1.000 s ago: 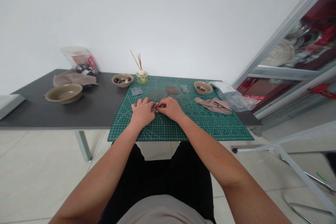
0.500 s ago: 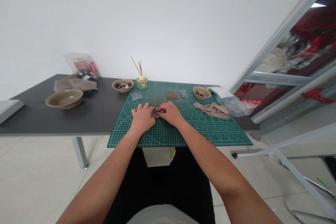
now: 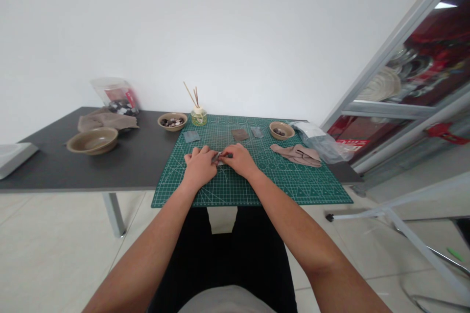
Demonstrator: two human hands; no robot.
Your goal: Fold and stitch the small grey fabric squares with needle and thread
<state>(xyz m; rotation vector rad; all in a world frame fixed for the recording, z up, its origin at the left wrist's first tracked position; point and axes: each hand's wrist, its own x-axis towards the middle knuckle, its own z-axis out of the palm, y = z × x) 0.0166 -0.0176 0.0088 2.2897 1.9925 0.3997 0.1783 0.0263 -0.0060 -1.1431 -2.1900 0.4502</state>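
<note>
My left hand (image 3: pixel 199 164) and my right hand (image 3: pixel 238 158) rest side by side on the green cutting mat (image 3: pixel 257 183), fingers curled. Between them they pinch a small grey piece (image 3: pixel 219 156) that I cannot make out clearly. Small grey and brown fabric swatches (image 3: pixel 240 134) lie on the mat just beyond my hands. A small tan bowl (image 3: pixel 281 130) with dark bits stands at the mat's far right, with a beige cloth (image 3: pixel 296 154) in front of it.
On the dark table (image 3: pixel 73 166) stand a large empty tan bowl (image 3: pixel 92 140), a bowl of buttons (image 3: pixel 172 121), a reed diffuser (image 3: pixel 199 115), a plastic jar (image 3: pixel 114 94) behind folded cloth and a clear plastic bag (image 3: pixel 318 140). A metal frame (image 3: pixel 404 205) stands at the right.
The camera has tilted up a little, so a green picture now shows at the top of the wall. Both hands stay together on the mat around the small piece.
</note>
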